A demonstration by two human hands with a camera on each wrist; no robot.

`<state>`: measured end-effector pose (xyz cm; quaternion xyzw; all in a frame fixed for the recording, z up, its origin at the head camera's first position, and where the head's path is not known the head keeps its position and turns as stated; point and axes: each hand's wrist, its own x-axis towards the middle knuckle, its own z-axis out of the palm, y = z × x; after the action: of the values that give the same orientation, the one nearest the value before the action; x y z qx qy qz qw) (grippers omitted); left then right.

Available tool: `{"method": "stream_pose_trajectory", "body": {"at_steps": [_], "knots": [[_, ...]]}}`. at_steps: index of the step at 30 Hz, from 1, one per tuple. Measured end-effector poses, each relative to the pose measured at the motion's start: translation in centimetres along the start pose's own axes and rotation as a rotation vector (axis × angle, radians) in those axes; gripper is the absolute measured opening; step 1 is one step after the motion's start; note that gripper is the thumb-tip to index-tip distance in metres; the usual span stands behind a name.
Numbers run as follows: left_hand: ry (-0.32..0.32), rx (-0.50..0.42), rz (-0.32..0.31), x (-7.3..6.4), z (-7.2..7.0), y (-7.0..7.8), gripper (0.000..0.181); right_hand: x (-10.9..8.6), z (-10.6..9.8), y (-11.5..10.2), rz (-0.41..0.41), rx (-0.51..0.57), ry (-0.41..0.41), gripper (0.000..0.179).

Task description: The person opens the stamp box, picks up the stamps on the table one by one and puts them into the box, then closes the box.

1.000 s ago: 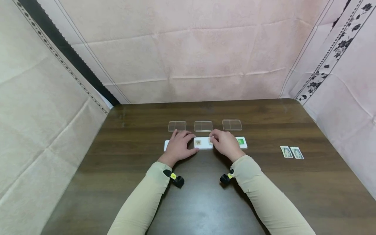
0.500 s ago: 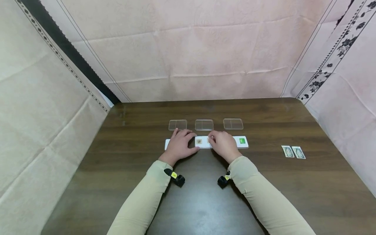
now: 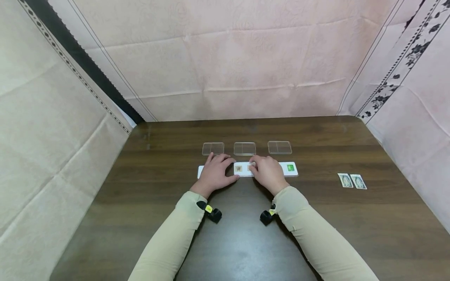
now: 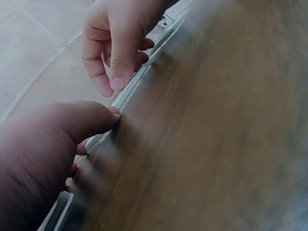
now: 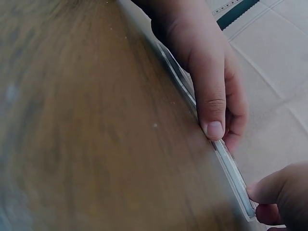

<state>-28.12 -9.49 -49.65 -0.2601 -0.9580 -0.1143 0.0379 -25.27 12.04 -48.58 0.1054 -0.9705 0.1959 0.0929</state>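
In the head view a white-lined shallow clear case (image 3: 243,173) lies mid-table between my hands, a brown-pictured square (image 3: 238,169) at its left. My left hand (image 3: 215,175) grips this case by its left end, thumb along the near edge and forefinger at the far corner. At the right part of the case, my right hand (image 3: 270,173) pinches a small tan-printed square (image 3: 250,168) close over the white lining, mostly hidden by the fingers. In the left wrist view the right thumb (image 4: 120,79) and forefinger come together right over the case edge.
A second case (image 3: 200,170) lies partly under my left hand; another (image 3: 290,168), with a green square, is partly behind my right. Behind them stand three clear lids (image 3: 245,148) in a row. Two stamp-like cards (image 3: 352,181) lie to the right.
My right hand has shifted slightly left, bringing the tan square from the case's right edge inward over the white lining. The left hand keeps its place on the case.
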Motion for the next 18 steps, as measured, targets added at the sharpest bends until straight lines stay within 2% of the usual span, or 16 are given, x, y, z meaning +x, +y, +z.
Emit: {"method": "stream_pose_trajectory", "body": {"at_steps": [10, 18], "knots": [[0.004, -0.014, -0.001, 0.0, -0.1, 0.1, 0.062, -0.2, -0.4, -0.2, -0.027, -0.008, 0.035, 0.018], [0.013, -0.028, -0.001, -0.2, 0.1, -0.1, 0.070, -0.5, -2.3, 1.1, -0.048, 0.048, 0.146, 0.017]]}}
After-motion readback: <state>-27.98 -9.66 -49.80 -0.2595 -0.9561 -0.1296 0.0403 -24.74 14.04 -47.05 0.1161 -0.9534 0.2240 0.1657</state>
